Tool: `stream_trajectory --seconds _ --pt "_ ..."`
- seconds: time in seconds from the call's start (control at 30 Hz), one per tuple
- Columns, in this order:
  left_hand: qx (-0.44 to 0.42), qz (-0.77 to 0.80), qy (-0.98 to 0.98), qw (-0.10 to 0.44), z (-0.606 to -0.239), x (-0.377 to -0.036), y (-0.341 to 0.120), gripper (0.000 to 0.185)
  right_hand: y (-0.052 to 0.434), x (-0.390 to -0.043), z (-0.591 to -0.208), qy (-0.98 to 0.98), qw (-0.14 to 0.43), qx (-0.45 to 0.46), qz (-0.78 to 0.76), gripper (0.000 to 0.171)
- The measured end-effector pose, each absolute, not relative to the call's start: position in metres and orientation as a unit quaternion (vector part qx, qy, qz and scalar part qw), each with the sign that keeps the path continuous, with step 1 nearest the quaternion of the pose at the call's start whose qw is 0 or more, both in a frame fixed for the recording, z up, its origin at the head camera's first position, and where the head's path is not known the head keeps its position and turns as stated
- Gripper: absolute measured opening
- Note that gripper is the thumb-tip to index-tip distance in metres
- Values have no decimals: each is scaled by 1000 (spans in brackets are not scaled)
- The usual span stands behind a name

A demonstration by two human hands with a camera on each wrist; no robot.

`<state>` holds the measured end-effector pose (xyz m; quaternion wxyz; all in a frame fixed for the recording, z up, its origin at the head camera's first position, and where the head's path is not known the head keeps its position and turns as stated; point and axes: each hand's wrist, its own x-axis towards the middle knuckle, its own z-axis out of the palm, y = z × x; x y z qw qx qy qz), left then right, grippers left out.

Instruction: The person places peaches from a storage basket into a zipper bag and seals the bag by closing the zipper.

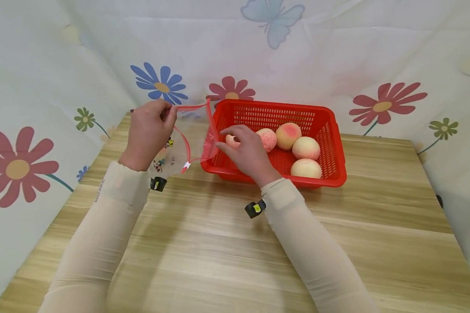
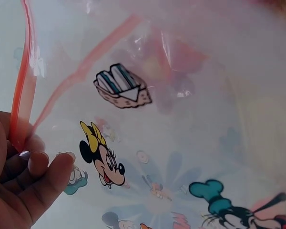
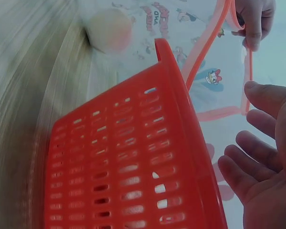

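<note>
— What can't you make out near the right hand (image 1: 247,150)?

— It covers part of the small peach (image 1: 232,141) under its fingers, and the basket (image 1: 338,143) floor beneath it. In the right wrist view the surface (image 3: 24,71) beside the basket is smeared by blur.

— And by the left hand (image 1: 149,132)?

— The bag (image 1: 180,143) is clear, so its lower edge is hard to trace. In the left wrist view the bag's edges and the hand's wrist are cut off.

A wooden table (image 1: 227,256) bears a red basket (image 1: 334,169) of peaches (image 1: 306,168).
</note>
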<state>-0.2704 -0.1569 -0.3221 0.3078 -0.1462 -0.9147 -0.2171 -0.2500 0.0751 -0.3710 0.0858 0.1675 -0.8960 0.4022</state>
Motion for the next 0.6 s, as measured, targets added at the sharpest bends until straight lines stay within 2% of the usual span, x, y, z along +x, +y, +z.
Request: stream_trajectory --seconds 0.6 --pt "-154 -214 -914 308 -325 -272 -154 34 106 -253 -374 -921 33 154 357 46"
